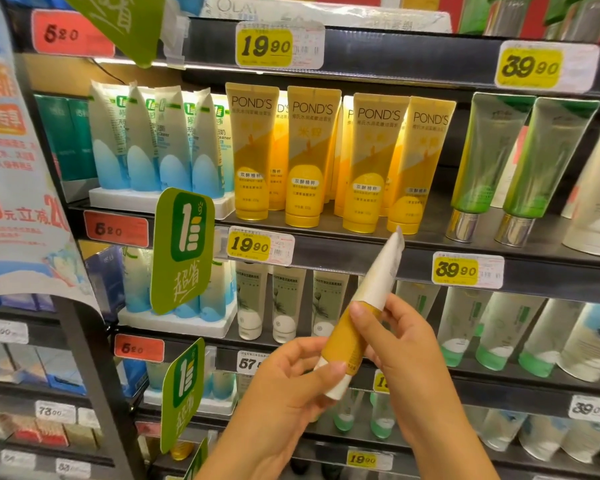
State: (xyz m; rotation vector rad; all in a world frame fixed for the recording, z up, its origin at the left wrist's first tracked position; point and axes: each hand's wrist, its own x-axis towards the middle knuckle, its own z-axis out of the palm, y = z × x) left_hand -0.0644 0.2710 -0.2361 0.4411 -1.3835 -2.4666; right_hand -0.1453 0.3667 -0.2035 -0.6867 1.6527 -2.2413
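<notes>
Tube [378, 277], yellow lower body with a white upper part, was held up near the camera in front of the shelves, tilted, flat crimped end up and right, white cap end down and left. Left hand [291, 386] gripped the cap end, thumb across the tube just above the cap, other fingers curled behind it. Right hand [404, 344] pinched the tube at mid-body, thumb on the near side, fingers wrapped round the far side where yellow meets white. Tube tip reached up to the shelf [361, 252] edge, just below the rightmost of the Pond's tubes [312, 157]. Those stood cap-down in a row on that shelf, yellow, several deep. 19.90 tag [250, 244] was on the shelf edge left of the tube tip, 39.90 tag [466, 270] to its right. Blue tubes [153, 143] stood in a white tray left of the Pond's row, green tubes [520, 161] with silver caps leaned to the right of it. Pale tubes [284, 306] stood on the shelf below, behind the hands. Green sign [182, 251] stuck out from the shelf edge left of the 19.90 tag, red tag [116, 228] just left of the sign. Poster [14, 150] hung at far left, bottom edge curled. Small print on the held tube was too blurred to read.
</notes>
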